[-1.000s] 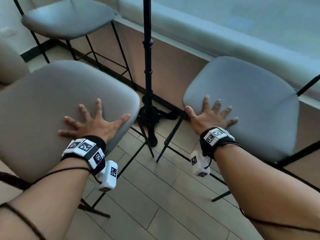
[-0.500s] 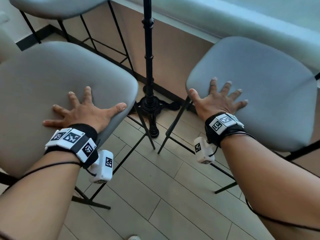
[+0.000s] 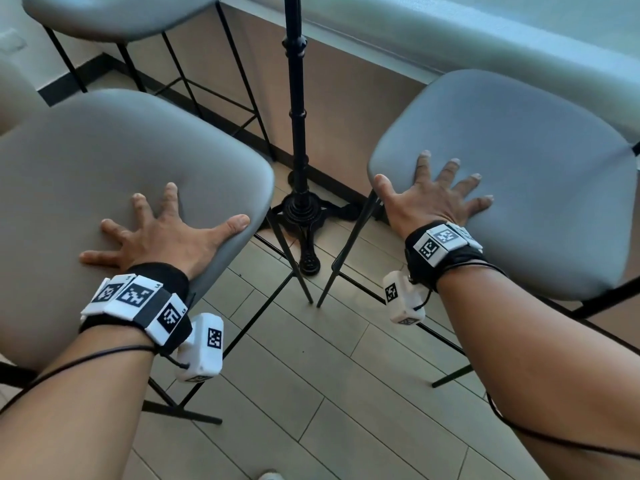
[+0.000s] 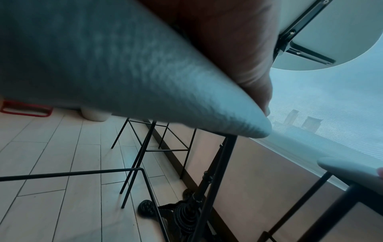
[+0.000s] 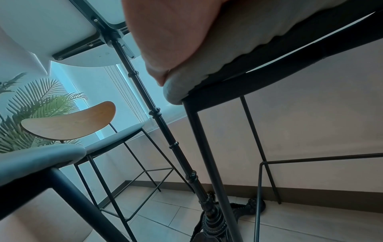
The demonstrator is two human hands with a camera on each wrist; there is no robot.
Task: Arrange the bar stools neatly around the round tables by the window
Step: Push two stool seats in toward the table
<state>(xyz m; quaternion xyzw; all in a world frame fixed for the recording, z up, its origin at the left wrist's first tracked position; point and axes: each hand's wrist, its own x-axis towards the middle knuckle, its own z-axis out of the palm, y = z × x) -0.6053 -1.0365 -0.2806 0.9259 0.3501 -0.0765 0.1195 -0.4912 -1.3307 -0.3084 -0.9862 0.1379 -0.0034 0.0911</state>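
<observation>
Two grey-cushioned bar stools with thin black legs stand either side of the black table pole [image 3: 298, 109]. My left hand [image 3: 162, 233] lies flat with spread fingers on the near right corner of the left stool's seat [image 3: 104, 174], its thumb [image 4: 254, 78] along the edge. On the near left corner of the right stool's seat [image 3: 526, 161] rests my right hand [image 3: 433, 199], fingers spread, thumb [image 5: 165, 54] at the rim. The round tabletop [image 4: 323, 41] shows from below in both wrist views.
A third grey stool [image 3: 121, 15] stands behind the left one by the window wall; its wooden backrest [image 5: 70, 122] shows in the right wrist view. The table's ornate black foot [image 3: 304, 216] sits between the stools' legs. A palm plant [image 5: 31, 111] stands far left. Light tiled floor lies near me.
Both hands have stayed flat on the same seat corners. The two stools sit closer to me and lower in view than a second ago, with the pole still between them.
</observation>
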